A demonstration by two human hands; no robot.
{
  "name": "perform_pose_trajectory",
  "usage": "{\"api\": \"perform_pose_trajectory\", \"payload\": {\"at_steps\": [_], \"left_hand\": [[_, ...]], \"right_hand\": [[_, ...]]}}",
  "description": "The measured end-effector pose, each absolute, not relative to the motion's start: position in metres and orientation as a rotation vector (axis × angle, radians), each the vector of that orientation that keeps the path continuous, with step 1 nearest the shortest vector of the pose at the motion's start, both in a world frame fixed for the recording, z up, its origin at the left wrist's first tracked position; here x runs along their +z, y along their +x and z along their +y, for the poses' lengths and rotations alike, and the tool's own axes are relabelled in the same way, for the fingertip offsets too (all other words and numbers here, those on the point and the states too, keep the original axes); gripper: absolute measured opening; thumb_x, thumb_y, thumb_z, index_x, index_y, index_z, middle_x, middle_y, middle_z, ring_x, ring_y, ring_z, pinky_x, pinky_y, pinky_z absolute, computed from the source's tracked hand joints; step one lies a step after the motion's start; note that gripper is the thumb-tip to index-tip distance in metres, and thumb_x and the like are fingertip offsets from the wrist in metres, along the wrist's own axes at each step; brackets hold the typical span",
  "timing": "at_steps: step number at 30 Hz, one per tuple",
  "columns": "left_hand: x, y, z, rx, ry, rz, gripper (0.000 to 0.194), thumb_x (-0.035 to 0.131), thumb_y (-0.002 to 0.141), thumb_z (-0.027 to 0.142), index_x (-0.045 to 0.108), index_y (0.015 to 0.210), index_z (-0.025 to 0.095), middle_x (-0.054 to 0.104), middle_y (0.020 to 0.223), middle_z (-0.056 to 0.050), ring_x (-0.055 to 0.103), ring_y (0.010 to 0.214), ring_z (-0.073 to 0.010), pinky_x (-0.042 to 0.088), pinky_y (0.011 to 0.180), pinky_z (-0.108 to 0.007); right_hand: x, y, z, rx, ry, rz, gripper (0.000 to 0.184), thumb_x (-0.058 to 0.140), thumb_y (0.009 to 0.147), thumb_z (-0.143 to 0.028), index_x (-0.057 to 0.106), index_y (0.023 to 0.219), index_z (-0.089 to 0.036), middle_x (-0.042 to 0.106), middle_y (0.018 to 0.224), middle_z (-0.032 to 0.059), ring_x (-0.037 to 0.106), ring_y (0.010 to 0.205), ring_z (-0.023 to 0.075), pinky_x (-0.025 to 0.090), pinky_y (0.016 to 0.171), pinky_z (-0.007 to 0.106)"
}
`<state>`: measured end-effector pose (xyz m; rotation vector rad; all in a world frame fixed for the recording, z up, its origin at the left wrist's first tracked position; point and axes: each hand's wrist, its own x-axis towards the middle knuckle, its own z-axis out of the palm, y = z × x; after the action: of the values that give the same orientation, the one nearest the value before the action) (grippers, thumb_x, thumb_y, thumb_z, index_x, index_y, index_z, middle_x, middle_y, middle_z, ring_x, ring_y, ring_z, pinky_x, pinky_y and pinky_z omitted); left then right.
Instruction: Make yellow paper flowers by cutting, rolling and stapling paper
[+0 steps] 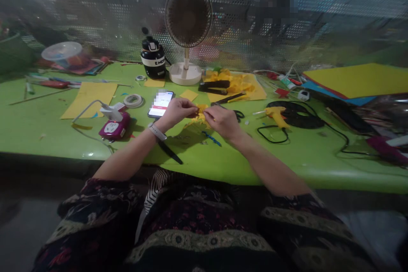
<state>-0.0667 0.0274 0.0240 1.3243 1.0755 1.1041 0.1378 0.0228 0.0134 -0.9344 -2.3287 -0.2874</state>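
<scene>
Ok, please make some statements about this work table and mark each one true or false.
1. The left hand and right hand both hold the yellow piece. True.
2. The glue gun lies left of the hands. False: it lies to their right.
3. The fan stands right of the black bottle. True.
4. The tape roll lies on the phone. False: it lies left of it, on the green tabletop.
5. A pale band is on the left wrist. True.

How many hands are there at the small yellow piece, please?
2. The left hand is at the left side of the yellow piece, the right hand at its right side. I see no others.
</scene>
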Motion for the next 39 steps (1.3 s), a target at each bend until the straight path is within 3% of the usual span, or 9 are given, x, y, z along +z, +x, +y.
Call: {"api": "perform_pose_trajectory", "payload": {"at_steps": [31,39], "left_hand": [[0.0268,-0.0622,0.0218,1.148,1.427,1.167,0.010,0.076,0.076,0.016,0.069,0.073,0.011,0.071,0.067,-0.005,0.071,0.063,-0.0124,0.061,0.067,-0.026],[0.0221,-0.0647,0.0248,1.139,1.486,1.139,0.014,0.077,0.076,0.023,0.070,0.077,0.011,0.073,0.071,-0.006,0.072,0.068,-0.0134,0.061,0.070,-0.028]], "right_hand": [[0.0133,0.1367,0.0210,-0.323,-0.938,-2.338,0.025,0.048,0.098,-0.022,0.071,0.093,-0.014,0.076,0.089,0.0095,0.065,0.071,0.0185,0.044,0.062,0.030],[0.0130,0.1361,0.0212,-0.301,-0.934,-2.352,0.024,0.049,0.098,-0.022,0.071,0.093,-0.014,0.076,0.089,0.0092,0.064,0.071,0.0174,0.044,0.063,0.029]]}}
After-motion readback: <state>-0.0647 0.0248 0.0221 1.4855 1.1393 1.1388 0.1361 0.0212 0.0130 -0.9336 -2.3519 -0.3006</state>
